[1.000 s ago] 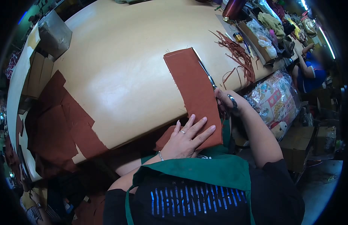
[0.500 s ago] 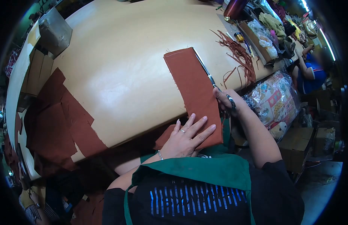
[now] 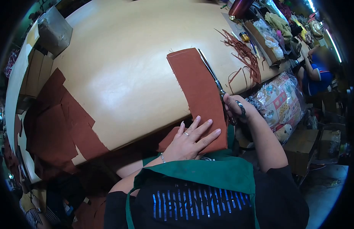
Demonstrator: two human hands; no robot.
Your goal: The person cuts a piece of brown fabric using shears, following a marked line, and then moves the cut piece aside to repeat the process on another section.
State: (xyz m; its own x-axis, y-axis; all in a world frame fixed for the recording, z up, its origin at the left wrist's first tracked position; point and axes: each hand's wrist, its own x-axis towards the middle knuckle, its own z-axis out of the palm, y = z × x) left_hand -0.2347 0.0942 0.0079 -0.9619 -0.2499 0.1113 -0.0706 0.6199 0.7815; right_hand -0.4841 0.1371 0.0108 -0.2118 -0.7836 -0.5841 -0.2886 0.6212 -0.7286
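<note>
A long folded piece of rust-brown cloth [image 3: 196,80] lies across the near edge of the table, its lower end over my lap. My left hand [image 3: 190,140] rests flat on that lower end, fingers spread. In my right hand [image 3: 235,107] are long metal scissors [image 3: 212,71], gripped by their handles at the cloth's right side. The blades run along the right edge of the cloth toward its far corner. Whether the blades are parted is hard to make out.
More rust-brown cloth [image 3: 57,129] hangs over the table [image 3: 123,49] edge at left. Thin cloth strips [image 3: 245,57] are heaped at right, near a cardboard tray [image 3: 263,40] of bags. A plastic-wrapped bundle [image 3: 278,101] stands by my right arm. Another person [image 3: 316,74] sits far right.
My right hand and the scissors have shifted slightly right and toward me. A narrow gap now shows between the blades and the cloth's far corner. My left hand has stayed nearly still.
</note>
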